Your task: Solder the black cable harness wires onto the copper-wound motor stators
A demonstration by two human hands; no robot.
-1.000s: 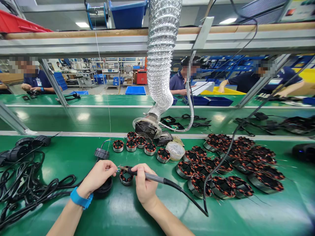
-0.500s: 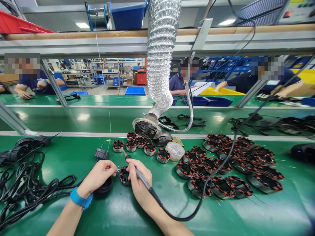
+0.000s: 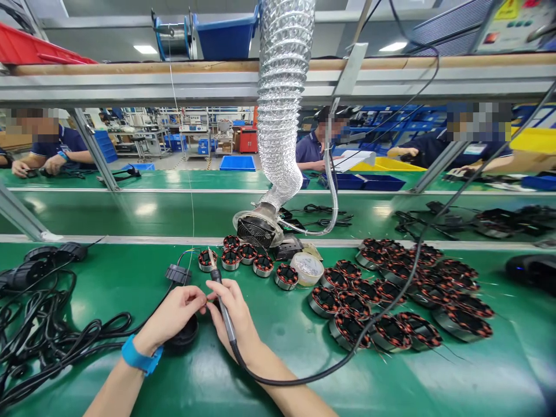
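Observation:
My left hand (image 3: 180,310), with a blue band at the wrist, is closed in a pinch beside a round black housing (image 3: 185,336). A thin silvery wire (image 3: 192,214) runs down from above to this hand; what lies right at the fingertips is too small to make out. My right hand (image 3: 234,313) is wrapped round a soldering iron (image 3: 223,310), its tip pointing up and away near a small stator (image 3: 206,260). The right thumb and finger come close to the left fingertips. Whatever lies under the right hand is hidden.
Several stators with copper windings (image 3: 391,330) crowd the right side. Black cables (image 3: 65,347) lie coiled at left. A fume fan (image 3: 256,229) on a silver duct (image 3: 282,116) hangs at the middle, beside a tape roll (image 3: 307,268). People sit across the bench.
My right hand has shifted slightly left, and the soldering iron has swung more upright, its tip now higher and left. The stator seen between my hands is now hidden. My left hand stays pinched.

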